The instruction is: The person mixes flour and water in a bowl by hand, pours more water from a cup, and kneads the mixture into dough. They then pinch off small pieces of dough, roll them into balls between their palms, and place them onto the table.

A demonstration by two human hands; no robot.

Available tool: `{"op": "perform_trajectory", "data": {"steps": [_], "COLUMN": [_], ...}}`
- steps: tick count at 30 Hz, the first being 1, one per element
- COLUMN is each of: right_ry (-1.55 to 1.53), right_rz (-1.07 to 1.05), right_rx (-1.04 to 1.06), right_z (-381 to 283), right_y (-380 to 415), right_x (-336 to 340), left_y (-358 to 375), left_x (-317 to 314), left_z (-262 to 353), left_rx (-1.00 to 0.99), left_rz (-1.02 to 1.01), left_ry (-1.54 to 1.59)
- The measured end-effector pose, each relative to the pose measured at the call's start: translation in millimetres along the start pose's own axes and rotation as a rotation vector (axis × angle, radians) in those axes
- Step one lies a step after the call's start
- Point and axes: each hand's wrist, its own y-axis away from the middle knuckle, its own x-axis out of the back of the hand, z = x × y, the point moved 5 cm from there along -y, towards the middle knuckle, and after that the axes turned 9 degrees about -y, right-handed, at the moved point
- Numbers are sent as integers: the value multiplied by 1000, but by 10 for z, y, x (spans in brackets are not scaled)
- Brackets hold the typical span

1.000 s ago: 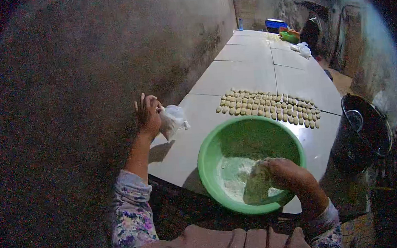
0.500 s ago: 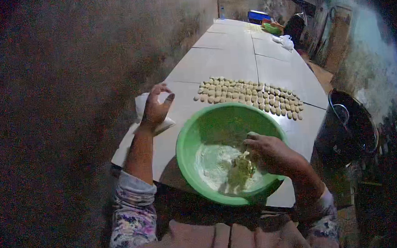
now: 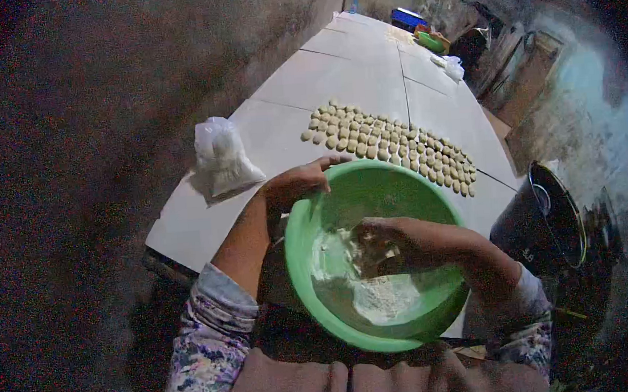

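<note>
A large green plastic basin (image 3: 302, 269) stands at the near end of the table, with white flour (image 3: 387, 300) spread over its bottom. My left hand (image 3: 299, 185) is closed on the basin's upper left rim, thumb on the inner side and fingers over the edge. Inside the basin, my right hand (image 3: 397, 240) reaches down to the flour with bent fingers. Shadow and motion blur hide what, if anything, these fingers hold. Beyond the basin lie rows of small, pale, rounded dough pieces (image 3: 390, 143). A clear plastic bag of white powder (image 3: 224, 158) rests left of my left hand.
The white tiled table (image 3: 349, 70) runs away along a wall on the left. A black bucket (image 3: 541, 216) stands off the table's right side. At the far end are a blue container (image 3: 408, 20), a green bowl (image 3: 432, 41) and a white plastic bag (image 3: 452, 67).
My left hand has come from the powder bag to the basin rim. My right hand has moved left and lower in the basin. Flour now shows more at the near side.
</note>
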Motion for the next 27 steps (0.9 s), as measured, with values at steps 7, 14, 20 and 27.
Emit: {"op": "perform_trajectory", "data": {"steps": [7,14,20,27], "right_ry": [840,646,659,569], "right_rz": [61,12,-124,-74], "right_rx": [115,-31,39,220], "right_z": [278,556,583,289], "right_y": [115,-100,-229,-341], "right_x": [174,-271,-693,-849], "left_y": [39,-41,-44,-36], "left_x": [54,141,-54,-58], "left_z": [-17,-110,-157,-118], "left_rx": [4,73,84,83], "left_rz": [39,5,-104,-94], "left_ry": [-222,-225,-31,-165]}}
